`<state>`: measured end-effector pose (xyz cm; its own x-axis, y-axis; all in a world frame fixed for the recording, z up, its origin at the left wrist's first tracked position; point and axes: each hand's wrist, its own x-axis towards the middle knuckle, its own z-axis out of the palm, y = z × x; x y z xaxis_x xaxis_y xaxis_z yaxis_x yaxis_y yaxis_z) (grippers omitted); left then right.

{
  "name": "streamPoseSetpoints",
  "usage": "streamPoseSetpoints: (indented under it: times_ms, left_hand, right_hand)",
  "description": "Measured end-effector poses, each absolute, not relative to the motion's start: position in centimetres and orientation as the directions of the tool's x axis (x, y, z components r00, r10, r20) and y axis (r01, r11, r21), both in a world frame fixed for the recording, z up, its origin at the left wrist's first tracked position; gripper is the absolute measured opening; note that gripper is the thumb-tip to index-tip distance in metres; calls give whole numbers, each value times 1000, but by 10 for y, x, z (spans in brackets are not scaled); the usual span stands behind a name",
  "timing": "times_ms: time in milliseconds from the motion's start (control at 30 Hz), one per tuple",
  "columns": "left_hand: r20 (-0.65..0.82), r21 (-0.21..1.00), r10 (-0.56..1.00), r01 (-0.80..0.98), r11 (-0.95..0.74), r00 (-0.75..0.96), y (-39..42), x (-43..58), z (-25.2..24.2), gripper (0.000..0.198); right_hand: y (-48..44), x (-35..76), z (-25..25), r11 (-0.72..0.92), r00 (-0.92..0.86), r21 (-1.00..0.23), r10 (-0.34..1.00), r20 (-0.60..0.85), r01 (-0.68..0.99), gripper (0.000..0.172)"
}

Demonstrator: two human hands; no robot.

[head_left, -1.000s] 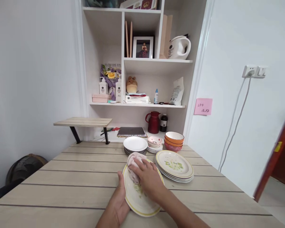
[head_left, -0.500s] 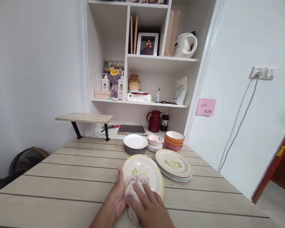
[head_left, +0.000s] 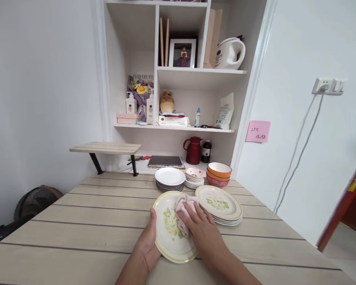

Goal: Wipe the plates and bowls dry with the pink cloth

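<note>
A cream plate (head_left: 169,247) with a yellow rim and green leafy print is tilted up at the middle of the table. My left hand (head_left: 148,243) grips its left edge, thumb on the rim and the other fingers behind it. My right hand (head_left: 203,227) presses a pale pink cloth (head_left: 184,202) against the plate's upper right part. Just to the right lies a stack of matching plates (head_left: 221,202), close to my right fingertips.
Behind the plate stand a stack of white-topped plates (head_left: 170,176), small pink dishes (head_left: 194,174) and orange bowls (head_left: 219,171). A raised wooden stand (head_left: 106,148) is at the back left. Farther back are a laptop (head_left: 165,160), a red jug (head_left: 192,150) and a dark bottle (head_left: 206,151).
My right hand and the cloth have moved from the plate's lower left up to its upper right. More of the green print shows. My left hand still holds the plate's left edge.
</note>
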<state>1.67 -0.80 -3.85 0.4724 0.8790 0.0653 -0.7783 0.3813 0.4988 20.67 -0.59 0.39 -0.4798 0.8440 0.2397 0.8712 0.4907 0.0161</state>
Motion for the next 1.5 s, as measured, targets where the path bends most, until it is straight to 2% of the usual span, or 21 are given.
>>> streamPoseSetpoints:
  times_ms: [67, 233, 333, 467, 567, 667, 800, 900, 1033, 1133, 1200, 1333, 1433, 1500]
  left_hand:
    - [45, 507, 869, -761, 405, 492, -7, 15, -41, 83]
    - [36, 529, 884, -759, 379, 466, -11, 16, -37, 86]
    - [-28, 557, 922, -760, 335, 386, -14, 17, -33, 86]
    - [-114, 563, 936, -755, 337, 333, -14, 17, -31, 82]
    - [-60, 533, 956, -800, 274, 287, -12, 19, -30, 80]
    - [10, 508, 949, -819, 267, 315, -11, 21, -31, 78]
    - [14, 499, 913, -794, 348, 408, -7, 18, -41, 85]
    - [-33, 514, 898, -763, 393, 440, -3, 15, -50, 90]
    - [-61, 532, 897, -746, 401, 438, -2, 16, -51, 92]
    - [-79, 546, 900, -737, 400, 429, -6, 15, -45, 93]
    - [-109, 559, 902, -725, 403, 417, -10, 14, -40, 91]
    - [-143, 579, 928, -731, 361, 345, -14, 15, -33, 82]
    - [-91, 570, 954, -771, 284, 285, -14, 19, -30, 81]
    - [-45, 549, 954, -790, 272, 297, -12, 22, -30, 80]
  right_hand:
    - [-19, 220, -17, 478, -477, 74, 829, 292, 875, 78]
    - [-42, 222, -53, 637, -652, 167, 686, 323, 753, 67]
    - [-40, 198, -45, 682, -678, 116, 664, 314, 722, 63]
    - [-18, 164, -9, 730, -699, -29, 663, 269, 682, 61]
    - [2, 153, 15, 694, -665, -92, 713, 222, 714, 62]
    - [14, 157, 25, 616, -587, -88, 777, 225, 782, 66]
    - [9, 182, 15, 474, -457, -7, 853, 253, 881, 74]
    - [-6, 209, -12, 461, -465, 88, 833, 299, 883, 73]
    - [-29, 230, -55, 510, -573, 267, 678, 461, 818, 70]
    - [-38, 218, -70, 615, -691, 338, 531, 491, 713, 63]
    - [-36, 198, -65, 673, -717, 301, 507, 478, 676, 60]
    - [-15, 159, -30, 702, -672, 111, 606, 426, 704, 59]
    - [6, 149, -1, 654, -610, -8, 709, 353, 756, 65]
    - [15, 152, 10, 605, -565, -19, 754, 335, 796, 67]
